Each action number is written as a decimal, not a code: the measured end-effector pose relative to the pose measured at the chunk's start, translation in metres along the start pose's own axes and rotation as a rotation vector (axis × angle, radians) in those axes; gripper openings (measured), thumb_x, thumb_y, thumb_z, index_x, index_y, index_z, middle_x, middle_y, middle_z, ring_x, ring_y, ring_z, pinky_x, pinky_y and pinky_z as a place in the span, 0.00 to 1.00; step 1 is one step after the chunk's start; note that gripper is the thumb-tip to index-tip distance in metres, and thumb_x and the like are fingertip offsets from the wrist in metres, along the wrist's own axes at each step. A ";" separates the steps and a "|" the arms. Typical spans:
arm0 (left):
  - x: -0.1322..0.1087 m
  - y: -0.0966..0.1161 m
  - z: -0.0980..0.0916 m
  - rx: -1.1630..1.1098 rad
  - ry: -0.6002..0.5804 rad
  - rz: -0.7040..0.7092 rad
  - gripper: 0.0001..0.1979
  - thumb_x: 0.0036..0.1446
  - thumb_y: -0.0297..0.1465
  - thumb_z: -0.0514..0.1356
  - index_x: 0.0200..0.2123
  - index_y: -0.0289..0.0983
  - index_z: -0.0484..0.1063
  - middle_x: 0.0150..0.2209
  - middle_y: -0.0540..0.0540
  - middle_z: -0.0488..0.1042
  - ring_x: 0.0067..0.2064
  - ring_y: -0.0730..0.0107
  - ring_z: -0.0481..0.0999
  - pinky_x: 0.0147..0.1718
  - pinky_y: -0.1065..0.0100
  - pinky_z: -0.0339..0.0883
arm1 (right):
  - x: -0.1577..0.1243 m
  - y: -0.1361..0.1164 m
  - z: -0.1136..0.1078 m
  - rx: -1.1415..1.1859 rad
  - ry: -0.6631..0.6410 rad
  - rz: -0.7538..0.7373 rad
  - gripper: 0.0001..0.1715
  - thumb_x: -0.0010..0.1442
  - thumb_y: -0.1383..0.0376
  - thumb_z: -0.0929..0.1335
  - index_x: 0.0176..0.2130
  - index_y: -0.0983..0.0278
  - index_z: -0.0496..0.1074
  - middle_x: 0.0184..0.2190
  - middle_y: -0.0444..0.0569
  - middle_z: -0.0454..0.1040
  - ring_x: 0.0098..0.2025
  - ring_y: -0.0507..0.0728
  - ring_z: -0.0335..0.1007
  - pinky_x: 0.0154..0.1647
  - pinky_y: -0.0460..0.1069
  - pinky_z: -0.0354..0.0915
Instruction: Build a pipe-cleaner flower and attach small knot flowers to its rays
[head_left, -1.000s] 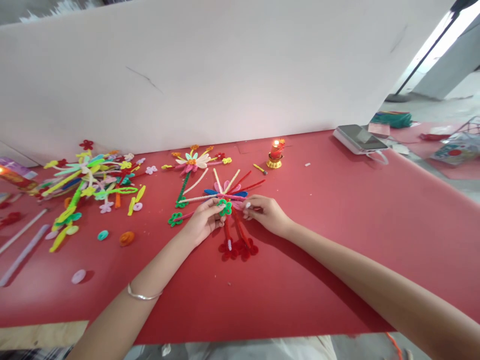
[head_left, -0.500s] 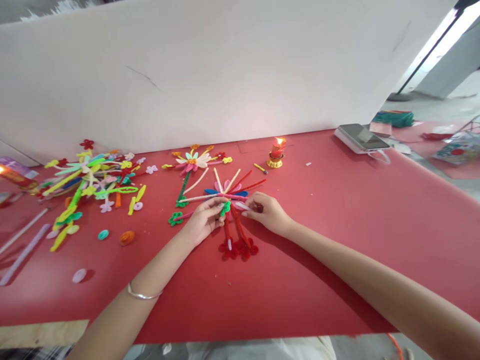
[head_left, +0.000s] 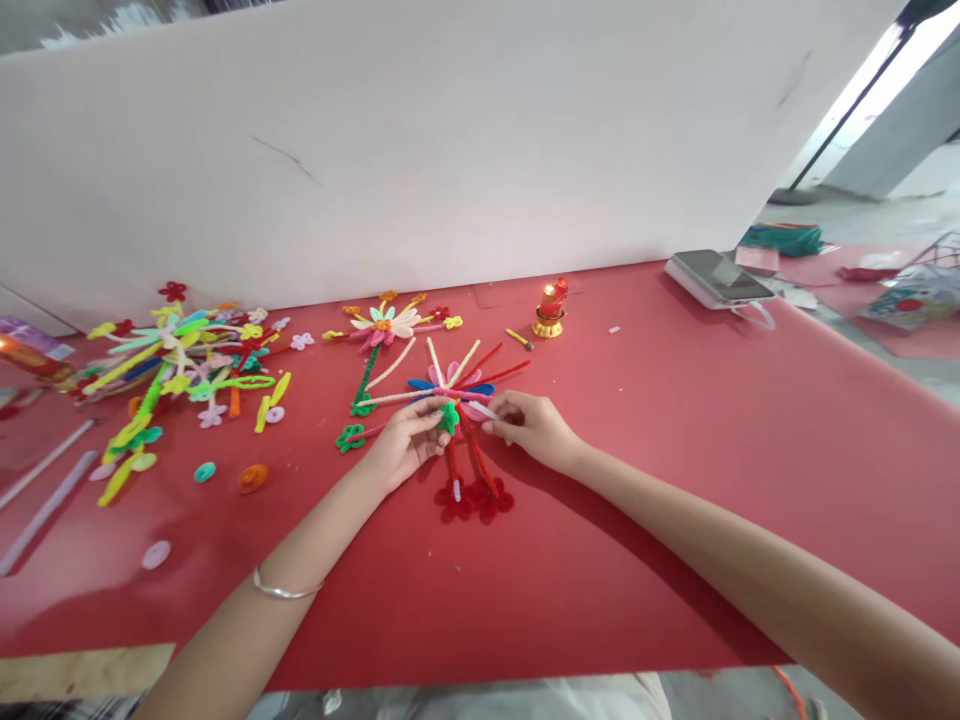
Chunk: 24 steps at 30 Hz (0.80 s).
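My left hand pinches a small green pipe-cleaner flower between thumb and fingers. In my right hand is a thin whitish stick, its tip pointing left at the flower; whether the two touch I cannot tell. Beneath and behind both hands lies a larger pipe-cleaner flower with blue and pink petals and cream and red stems. Its two red stems end in dark red flowers nearer me. Another green flower sits on a pink stem left of my left hand.
A lit red candle on a gold base stands behind my right hand, beside a short yellow pencil. A finished-looking flower lies farther back. Heaped pipe-cleaner pieces are at left; a phone rests by the white wall.
The green flower has turned slightly in my left hand, showing more of its face. The stick and my right hand stay almost in place. The view has shifted a little.
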<state>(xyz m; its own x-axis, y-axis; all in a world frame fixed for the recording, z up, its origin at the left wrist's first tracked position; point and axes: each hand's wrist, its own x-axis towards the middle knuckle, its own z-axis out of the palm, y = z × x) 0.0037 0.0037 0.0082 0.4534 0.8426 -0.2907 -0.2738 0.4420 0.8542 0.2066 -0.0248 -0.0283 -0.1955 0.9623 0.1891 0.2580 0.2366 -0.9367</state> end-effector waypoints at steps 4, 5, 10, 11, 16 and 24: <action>0.001 -0.001 -0.003 -0.032 -0.049 -0.016 0.04 0.42 0.21 0.58 0.25 0.33 0.67 0.23 0.48 0.70 0.21 0.75 0.69 0.19 0.75 0.62 | 0.000 -0.001 -0.001 -0.089 -0.030 -0.029 0.10 0.56 0.57 0.64 0.32 0.62 0.61 0.22 0.40 0.66 0.23 0.49 0.59 0.27 0.45 0.57; 0.001 -0.002 -0.003 -0.037 -0.062 -0.020 0.04 0.41 0.21 0.58 0.24 0.33 0.67 0.23 0.48 0.70 0.21 0.76 0.68 0.18 0.75 0.61 | 0.001 -0.001 -0.001 -0.134 -0.029 -0.039 0.10 0.57 0.58 0.63 0.31 0.62 0.61 0.21 0.40 0.64 0.23 0.49 0.58 0.27 0.45 0.56; 0.001 -0.001 -0.003 -0.024 -0.058 -0.036 0.02 0.39 0.23 0.56 0.22 0.33 0.65 0.26 0.46 0.71 0.20 0.78 0.65 0.17 0.76 0.58 | 0.000 -0.004 -0.002 -0.282 -0.036 -0.071 0.08 0.58 0.60 0.61 0.30 0.61 0.57 0.22 0.39 0.59 0.24 0.49 0.54 0.27 0.44 0.53; 0.000 0.000 -0.002 -0.019 -0.054 -0.036 0.02 0.39 0.23 0.55 0.22 0.33 0.65 0.26 0.46 0.71 0.20 0.78 0.64 0.17 0.76 0.58 | -0.001 -0.005 -0.002 -0.299 -0.043 -0.075 0.07 0.59 0.61 0.60 0.31 0.61 0.57 0.22 0.39 0.60 0.24 0.49 0.55 0.28 0.44 0.53; 0.000 -0.001 -0.002 0.000 -0.061 -0.022 0.02 0.39 0.24 0.56 0.22 0.33 0.65 0.26 0.47 0.71 0.20 0.78 0.64 0.17 0.75 0.57 | -0.003 -0.011 0.000 -0.371 -0.077 -0.105 0.04 0.59 0.63 0.59 0.32 0.60 0.56 0.26 0.42 0.64 0.27 0.51 0.58 0.29 0.45 0.54; 0.000 -0.001 -0.002 0.015 -0.067 -0.019 0.02 0.38 0.24 0.55 0.21 0.34 0.65 0.27 0.47 0.71 0.19 0.79 0.63 0.17 0.76 0.56 | -0.005 -0.013 0.000 -0.328 -0.091 -0.106 0.14 0.64 0.56 0.55 0.38 0.60 0.62 0.29 0.47 0.69 0.31 0.54 0.66 0.34 0.48 0.58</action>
<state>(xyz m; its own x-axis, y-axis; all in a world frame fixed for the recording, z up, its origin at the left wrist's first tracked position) 0.0021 0.0042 0.0068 0.5148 0.8110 -0.2780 -0.2521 0.4531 0.8551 0.2047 -0.0327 -0.0173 -0.3174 0.9176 0.2393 0.5192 0.3793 -0.7659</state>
